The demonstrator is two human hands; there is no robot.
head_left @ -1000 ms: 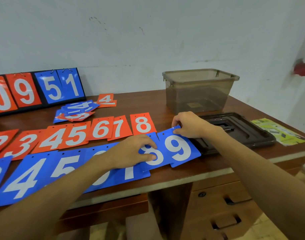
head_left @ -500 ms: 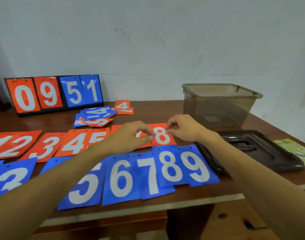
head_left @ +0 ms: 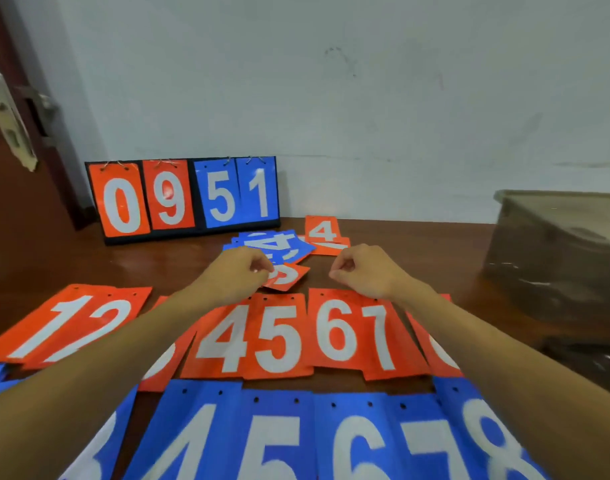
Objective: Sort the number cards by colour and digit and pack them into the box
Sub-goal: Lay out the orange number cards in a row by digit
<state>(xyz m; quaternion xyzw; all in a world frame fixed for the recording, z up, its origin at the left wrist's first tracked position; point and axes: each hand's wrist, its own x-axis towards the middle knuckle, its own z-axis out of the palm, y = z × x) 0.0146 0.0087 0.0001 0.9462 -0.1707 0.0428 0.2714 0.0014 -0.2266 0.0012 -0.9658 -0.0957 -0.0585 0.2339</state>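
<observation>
A row of orange number cards (head_left: 279,337) lies across the table, with a row of blue number cards (head_left: 279,434) nearer to me. Behind them sits a loose pile of blue cards (head_left: 283,244), a small orange card (head_left: 289,277) sticking out from under it, and an orange 4 card (head_left: 322,231). My left hand (head_left: 236,273) is curled, its fingertips touching the left edge of that small orange card; a grip is not clear. Just right of the pile, my right hand (head_left: 364,270) hovers curled with nothing in it. The brown translucent box (head_left: 556,258) stands at the right, blurred.
A flip scoreboard (head_left: 182,199) showing 0 9 5 1 leans against the wall at the back left. The dark box lid (head_left: 594,358) lies in front of the box. A door with a metal handle (head_left: 5,126) is at the far left.
Both hands left the blue 8 and 9 cards and moved forward over the orange row to the loose pile. My head turned left and leaned in, pushing the box to the frame's edge.
</observation>
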